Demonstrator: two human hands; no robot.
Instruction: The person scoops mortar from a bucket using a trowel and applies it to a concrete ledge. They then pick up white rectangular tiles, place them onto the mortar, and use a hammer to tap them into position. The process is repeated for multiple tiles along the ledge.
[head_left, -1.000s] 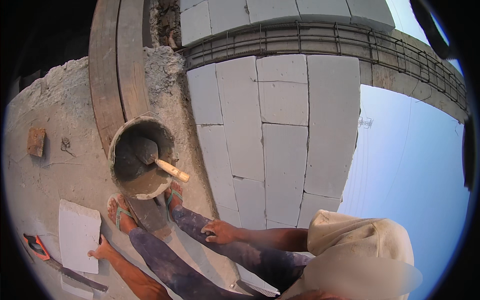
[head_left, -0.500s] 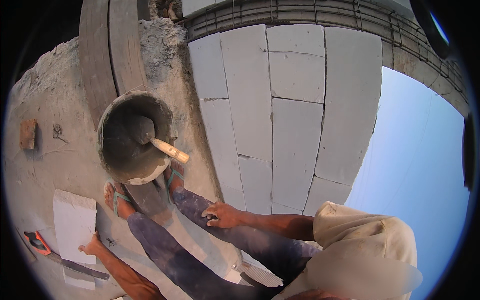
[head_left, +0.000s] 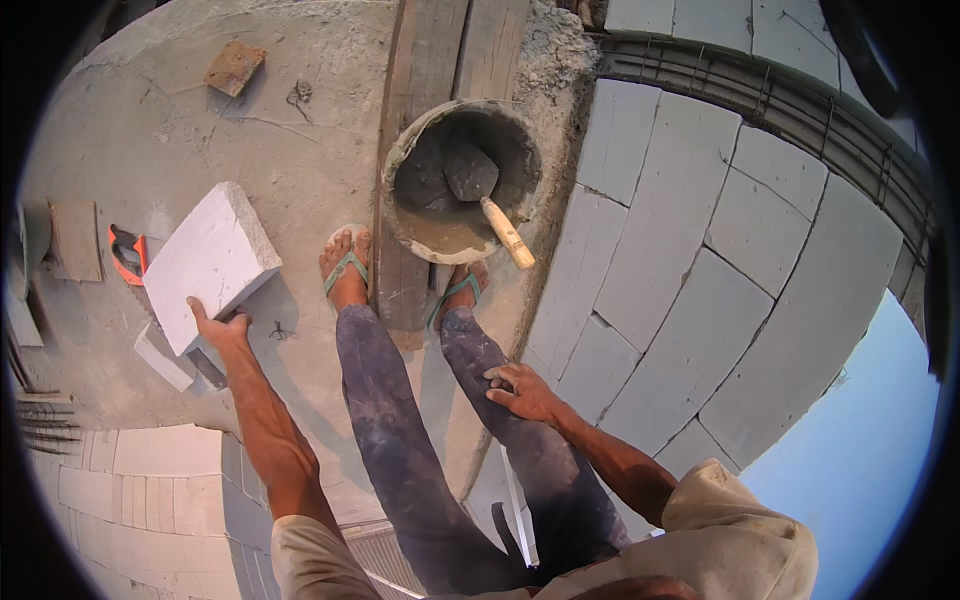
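My left hand (head_left: 225, 328) grips the lower edge of a white aerated concrete block (head_left: 205, 262), its thumb apart from the other fingers. The block is tilted, with one end face showing. My right hand (head_left: 525, 392) rests on my right leg near the knee, fingers loosely bent and apart, holding nothing. In front of my feet sits a round bucket (head_left: 397, 228) with wet grey mortar inside. A trowel stands in it, its blade in the mortar and its wooden handle (head_left: 508, 234) leaning over the rim.
Beyond the block lies a hand saw with an orange handle (head_left: 127, 254), beside a small white offcut (head_left: 163, 357). Wooden planks (head_left: 425, 65) run under the bucket. A white block wall (head_left: 690, 270) rises at right, with steel bars along its far side. Stacked blocks (head_left: 170, 490) stand at lower left.
My left hand has raised and tilted the block off the floor. The view has swung left, so the bucket and wall sit farther right. My right hand stays on my leg.
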